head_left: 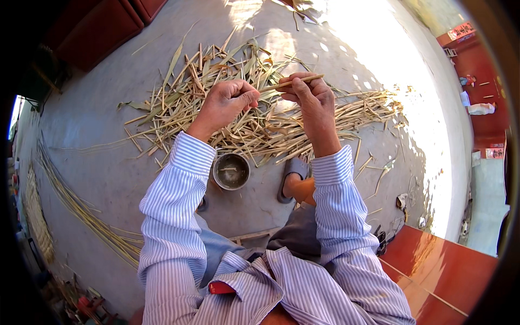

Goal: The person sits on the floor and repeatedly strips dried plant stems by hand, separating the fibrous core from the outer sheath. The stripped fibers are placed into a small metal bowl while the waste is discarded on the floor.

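A thin pale bamboo stick [292,82] is held level between both hands, above a pile of cut bamboo scraps [254,116] on the concrete ground. My left hand [230,100] is closed around the stick's left end, fingers curled. Pinching the middle and right part of the stick is my right hand [310,97], thumb pointing up along it. Both forearms wear blue-and-white striped sleeves. The stick's left end is hidden inside my left fist.
A small round metal bowl [231,171] stands on the ground below my hands. My sandalled foot [293,181] rests beside it. Long bamboo strips [76,203] lie in a bundle at left. A red-tiled step [444,265] is at lower right.
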